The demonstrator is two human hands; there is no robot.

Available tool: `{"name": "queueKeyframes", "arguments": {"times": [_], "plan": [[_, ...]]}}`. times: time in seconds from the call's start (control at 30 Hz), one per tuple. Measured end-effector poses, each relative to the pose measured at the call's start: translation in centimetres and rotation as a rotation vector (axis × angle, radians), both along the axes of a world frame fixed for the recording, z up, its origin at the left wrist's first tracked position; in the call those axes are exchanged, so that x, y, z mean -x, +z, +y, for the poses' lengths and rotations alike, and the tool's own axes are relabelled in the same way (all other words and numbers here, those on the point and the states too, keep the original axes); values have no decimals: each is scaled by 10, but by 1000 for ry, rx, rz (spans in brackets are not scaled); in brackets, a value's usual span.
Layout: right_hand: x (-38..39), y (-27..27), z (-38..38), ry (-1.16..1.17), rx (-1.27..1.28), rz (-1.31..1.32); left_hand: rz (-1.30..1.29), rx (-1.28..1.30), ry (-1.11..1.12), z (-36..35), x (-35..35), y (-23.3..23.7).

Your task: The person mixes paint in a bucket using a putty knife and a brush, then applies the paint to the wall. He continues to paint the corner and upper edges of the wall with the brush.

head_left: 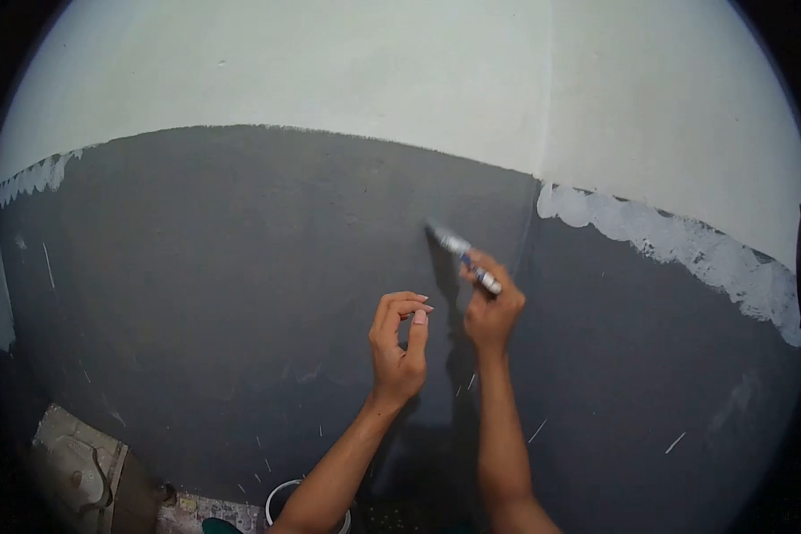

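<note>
My right hand is closed around the handle of a paintbrush. The brush tilts up to the left, and its blurred bristle end is in front of the dark grey lower wall. Whether the bristles touch the paint cannot be made out. Lower and to the left, my left hand is raised before the same wall with loosely curved fingers. Its thumb tip is close to the fingertips, and nothing shows between them.
Pale paint covers the upper wall. Scalloped whitish strokes run along the grey edge right of the corner, with a smaller patch at far left. Below are a white-rimmed bucket, partly behind my left forearm, and a worn box-like object.
</note>
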State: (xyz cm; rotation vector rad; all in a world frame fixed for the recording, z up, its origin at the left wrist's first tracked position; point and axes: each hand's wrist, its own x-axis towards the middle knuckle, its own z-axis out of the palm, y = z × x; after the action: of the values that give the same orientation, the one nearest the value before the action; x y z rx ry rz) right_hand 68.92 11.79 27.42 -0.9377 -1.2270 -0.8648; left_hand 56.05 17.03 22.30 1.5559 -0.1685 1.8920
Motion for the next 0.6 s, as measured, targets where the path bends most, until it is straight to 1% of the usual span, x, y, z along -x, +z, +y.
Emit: {"name": "queueKeyframes", "arguments": {"times": [0.07,0.13,0.2,0.23,0.3,0.37,0.4,0.43,0.5,0.53,0.6], "plan": [[-6,13,11,70,-96,-34,58,43,-37,0,1,-13],[-9,-12,17,26,-9,-5,121,117,-80,-4,3,-29],[-4,-55,18,-48,66,13,200,225,-131,-15,5,-48],[2,-82,15,-98,98,8,211,256,-123,-16,3,-62],[4,-140,9,-44,192,83,231,320,-102,-14,-7,-94],[5,-184,1,-94,255,75,242,388,-148,-16,-11,-119],[5,-195,-2,-120,287,72,249,422,-171,-18,-13,-127],[3,-200,-3,-116,286,89,254,422,-144,-17,-14,-132],[-2,-193,-7,-116,275,118,261,413,-97,-16,-17,-135],[-10,-182,-8,-104,280,144,300,422,-116,-14,-17,-133],[-22,-130,-5,-94,253,149,379,439,-157,-9,-17,-121]]}}
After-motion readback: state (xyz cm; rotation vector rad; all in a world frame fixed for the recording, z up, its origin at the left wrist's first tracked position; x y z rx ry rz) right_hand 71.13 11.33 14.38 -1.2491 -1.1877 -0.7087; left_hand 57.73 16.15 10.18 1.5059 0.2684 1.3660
